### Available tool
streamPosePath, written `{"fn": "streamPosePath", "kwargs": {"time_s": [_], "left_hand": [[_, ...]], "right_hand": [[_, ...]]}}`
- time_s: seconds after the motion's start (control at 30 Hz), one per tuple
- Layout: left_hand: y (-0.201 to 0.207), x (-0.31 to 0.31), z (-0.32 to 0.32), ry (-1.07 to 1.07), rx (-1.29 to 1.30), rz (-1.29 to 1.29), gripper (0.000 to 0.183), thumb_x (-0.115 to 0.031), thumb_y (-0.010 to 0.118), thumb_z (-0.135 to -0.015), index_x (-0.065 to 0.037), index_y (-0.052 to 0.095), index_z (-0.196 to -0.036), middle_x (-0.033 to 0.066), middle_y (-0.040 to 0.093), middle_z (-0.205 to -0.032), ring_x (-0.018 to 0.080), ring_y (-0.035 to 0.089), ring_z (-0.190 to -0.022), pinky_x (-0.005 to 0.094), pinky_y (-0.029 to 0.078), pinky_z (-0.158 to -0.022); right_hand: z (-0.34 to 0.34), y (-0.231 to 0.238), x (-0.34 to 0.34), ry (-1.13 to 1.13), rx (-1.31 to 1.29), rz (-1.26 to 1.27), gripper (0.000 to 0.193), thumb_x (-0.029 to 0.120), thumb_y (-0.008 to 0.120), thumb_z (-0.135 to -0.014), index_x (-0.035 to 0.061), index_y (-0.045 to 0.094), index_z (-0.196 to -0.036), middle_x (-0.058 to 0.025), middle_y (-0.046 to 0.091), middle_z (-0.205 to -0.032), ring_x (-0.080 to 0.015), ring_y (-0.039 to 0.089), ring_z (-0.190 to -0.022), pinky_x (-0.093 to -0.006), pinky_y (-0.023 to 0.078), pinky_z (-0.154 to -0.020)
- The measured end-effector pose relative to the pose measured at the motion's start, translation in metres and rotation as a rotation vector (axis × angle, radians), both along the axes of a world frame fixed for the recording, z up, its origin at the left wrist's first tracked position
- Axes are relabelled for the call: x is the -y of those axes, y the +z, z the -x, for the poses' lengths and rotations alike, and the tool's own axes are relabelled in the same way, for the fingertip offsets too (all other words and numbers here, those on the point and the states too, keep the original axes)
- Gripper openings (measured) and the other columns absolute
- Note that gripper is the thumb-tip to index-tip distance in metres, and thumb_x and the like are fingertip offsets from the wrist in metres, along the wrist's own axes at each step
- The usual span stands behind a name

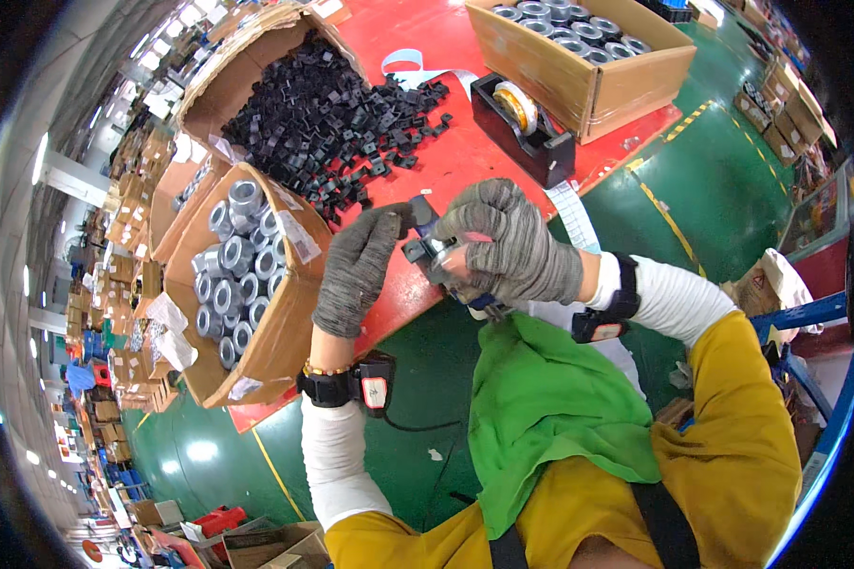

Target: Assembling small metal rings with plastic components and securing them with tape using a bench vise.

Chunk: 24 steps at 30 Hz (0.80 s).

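Both my hands wear grey knit gloves and meet over the near edge of the red table [403, 308]. My right hand [517, 245] is closed around a small part with a black end and shiny metal [429, 250]; its far side is hidden by my fingers. To its left, my left hand [359, 261] has its fingers pinched together near that part. Whatever lies between those fingertips is too dark and small to name. A dark blue piece [421, 209] shows between the hands, mostly covered. Beyond them, loose black plastic clips [346, 133] spill out of a tipped carton [213, 95].
At left stands an open carton [299, 313] of grey metal collars [228, 296]. Another carton [636, 95] of collars sits far right. A black tape dispenser [550, 156] stands before it, with a label strip [571, 213] hanging near my right hand. A green cloth [550, 398] covers my lap.
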<state>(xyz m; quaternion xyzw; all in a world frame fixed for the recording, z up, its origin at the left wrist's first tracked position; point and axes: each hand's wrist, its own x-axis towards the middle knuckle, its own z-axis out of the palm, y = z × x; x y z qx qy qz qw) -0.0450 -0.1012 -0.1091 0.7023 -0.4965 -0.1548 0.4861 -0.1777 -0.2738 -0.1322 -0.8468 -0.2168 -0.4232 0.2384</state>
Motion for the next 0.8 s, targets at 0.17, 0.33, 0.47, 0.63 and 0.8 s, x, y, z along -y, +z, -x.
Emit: {"fn": "streamPosePath", "kwargs": {"time_s": [0.17,0.33,0.47,0.63,0.8], "left_hand": [[0.012,0.007,0.018,-0.049,0.019,-0.212,0.032,-0.018,0.059,-0.086,0.001,0.057,-0.113,0.0127,0.064,-0.091,0.0157,0.06,-0.087,0.0283,0.047,-0.079],[0.024,0.016,0.033,-0.034,0.331,-0.335,0.038,-0.022,0.068,-0.078,-0.001,0.058,-0.107,0.0133,0.063,-0.089,0.0218,0.061,-0.084,0.0314,0.047,-0.077],[0.022,0.018,0.043,0.085,0.712,-0.423,0.036,-0.022,0.07,-0.071,-0.005,0.059,-0.1,0.0128,0.061,-0.085,0.0283,0.058,-0.082,0.0365,0.046,-0.074],[0.013,0.036,0.068,0.332,1.063,-0.403,0.031,-0.025,0.068,-0.066,-0.007,0.058,-0.09,0.0108,0.058,-0.08,0.0301,0.054,-0.082,0.0414,0.04,-0.078],[-0.002,0.041,0.071,0.582,1.176,-0.372,0.036,-0.036,0.068,-0.066,-0.014,0.057,-0.092,0.0053,0.058,-0.079,0.025,0.055,-0.086,0.0404,0.037,-0.081]], "right_hand": [[0.0,-0.021,0.004,-0.023,0.185,0.123,0.03,0.022,0.07,-0.061,0.0202,0.064,-0.091,-0.0039,0.058,-0.105,-0.0262,0.055,-0.092,-0.0395,0.044,-0.074],[0.024,-0.039,0.009,-0.17,0.243,0.208,0.043,0.021,0.07,-0.063,0.0208,0.062,-0.105,-0.0062,0.055,-0.113,-0.0275,0.054,-0.096,-0.0403,0.044,-0.077],[0.062,-0.073,0.01,-0.19,-0.128,-0.08,0.043,0.027,0.071,-0.069,0.0165,0.06,-0.109,-0.0108,0.056,-0.111,-0.0304,0.053,-0.096,-0.0425,0.041,-0.083],[0.09,-0.086,-0.012,0.051,-0.686,-0.447,0.04,0.037,0.069,-0.074,0.0082,0.058,-0.099,-0.0142,0.059,-0.092,-0.031,0.056,-0.086,-0.0406,0.044,-0.077],[0.089,-0.042,-0.004,-0.098,-0.713,-0.297,0.03,0.034,0.064,-0.077,0.0038,0.061,-0.08,-0.0163,0.061,-0.076,-0.0362,0.06,-0.076,-0.0439,0.047,-0.066]]}}
